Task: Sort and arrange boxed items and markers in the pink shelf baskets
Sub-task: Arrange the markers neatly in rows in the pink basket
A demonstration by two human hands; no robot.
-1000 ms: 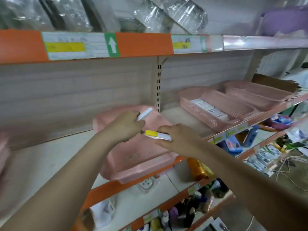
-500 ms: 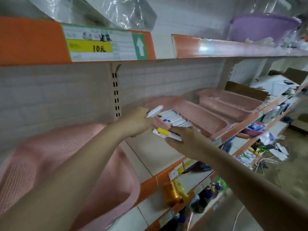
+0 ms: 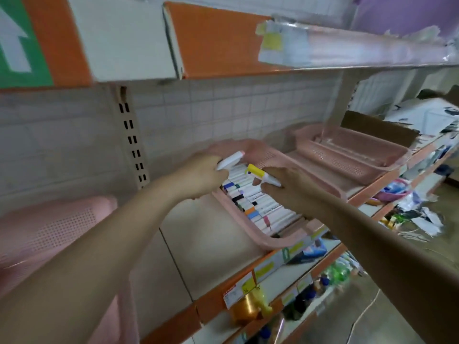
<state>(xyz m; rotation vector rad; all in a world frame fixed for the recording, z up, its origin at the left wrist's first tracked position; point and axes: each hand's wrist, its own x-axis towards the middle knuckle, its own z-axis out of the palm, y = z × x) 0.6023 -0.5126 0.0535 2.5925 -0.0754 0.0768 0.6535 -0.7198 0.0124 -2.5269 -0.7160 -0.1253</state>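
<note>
Two markers are up over the middle pink basket: the left hand grips a pink-capped marker, the right hand pinches a yellow-capped marker. Both look light, stiff and smooth, best held mid-barrel. The pink cap points up-right, the yellow cap up-left, each barrel lying roughly across the row of markers below.

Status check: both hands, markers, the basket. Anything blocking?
Left hand grips a pink-capped marker; right hand pinches a yellow-capped marker. Both over the marker-filled pink basket. Nothing blocking the basket.
</note>
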